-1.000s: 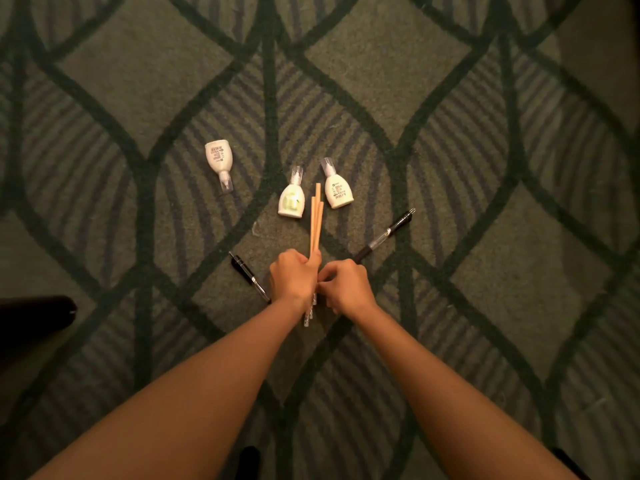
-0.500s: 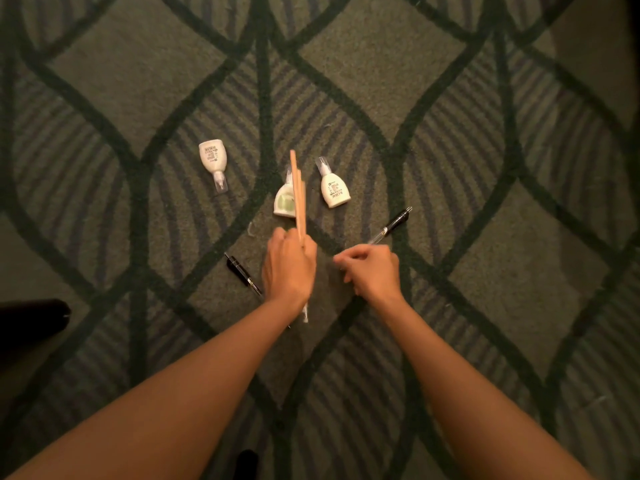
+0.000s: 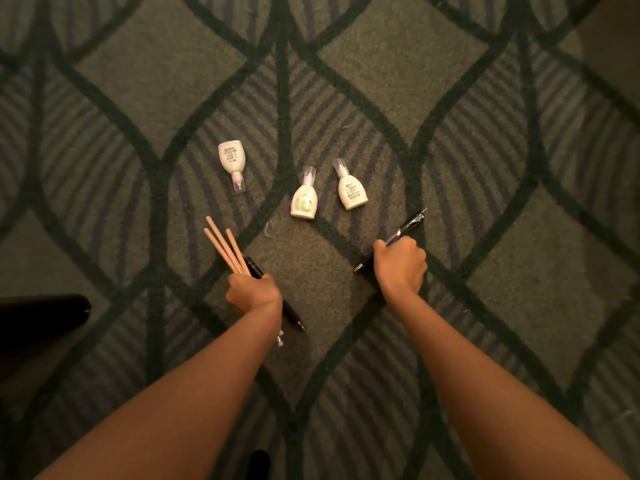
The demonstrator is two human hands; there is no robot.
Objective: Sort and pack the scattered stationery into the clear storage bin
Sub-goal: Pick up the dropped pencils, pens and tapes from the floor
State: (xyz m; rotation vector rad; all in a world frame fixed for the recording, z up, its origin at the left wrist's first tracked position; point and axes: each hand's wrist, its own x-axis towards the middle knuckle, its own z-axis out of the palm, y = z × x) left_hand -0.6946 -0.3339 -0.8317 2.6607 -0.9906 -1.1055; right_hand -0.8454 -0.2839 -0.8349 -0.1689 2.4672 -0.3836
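Observation:
My left hand [image 3: 252, 293] grips three wooden pencils [image 3: 224, 249] that fan up and to the left; a black pen [image 3: 289, 311] lies under or in the same hand, its tip pointing down-right. My right hand [image 3: 401, 264] is curled round a second black pen [image 3: 408, 225] whose clip end sticks up to the right. Three small white correction-fluid bottles lie on the carpet beyond the hands: one at the left [image 3: 232, 161], one in the middle [image 3: 304, 200], one at the right [image 3: 351, 190]. No clear storage bin is in view.
Everything lies on a green patterned carpet [image 3: 346, 81]. A dark object [image 3: 41, 317] juts in from the left edge, level with my left wrist. Another dark shape [image 3: 258, 462] sits at the bottom between my forearms.
My left hand carried the pencils down and left, onto the left black pen. My right hand moved right and closed round the right black pen.

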